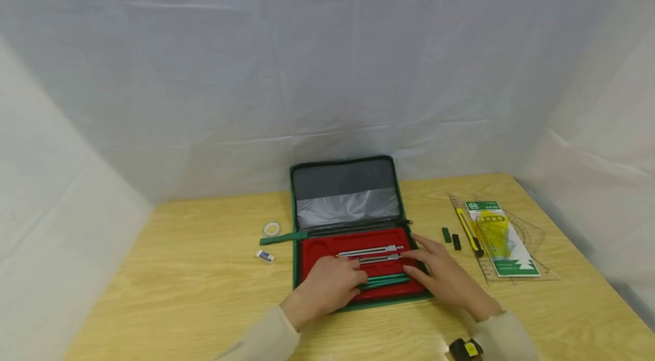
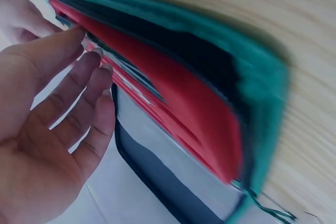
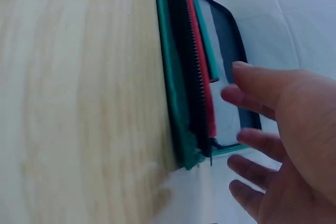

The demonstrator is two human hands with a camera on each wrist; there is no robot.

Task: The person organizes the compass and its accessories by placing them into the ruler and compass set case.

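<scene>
An open zip case (image 1: 344, 193) stands on the table with a red tray (image 1: 317, 248) in its lower half. Green pencils (image 1: 386, 280) lie along the tray's near side, and two silver compass-like instruments (image 1: 376, 250) are in the slots behind them. Thumb and index finger of my left hand (image 1: 330, 284) pinch the left part of the pencils; the contact itself is partly hidden. My right hand (image 1: 445, 276) hovers over the tray's right end, fingers spread and slightly bent, near the pencil ends. In the right wrist view a green pencil (image 3: 206, 40) shows above the tray's rim.
Left of the case are a tape roll (image 1: 272, 229), an eraser (image 1: 265, 257) and a green strap (image 1: 278, 237). On the right lie two small dark blocks (image 1: 447, 235), a yellow cutter (image 1: 468, 230), clear set squares (image 1: 532, 230) and a packet of yellow templates (image 1: 504, 241).
</scene>
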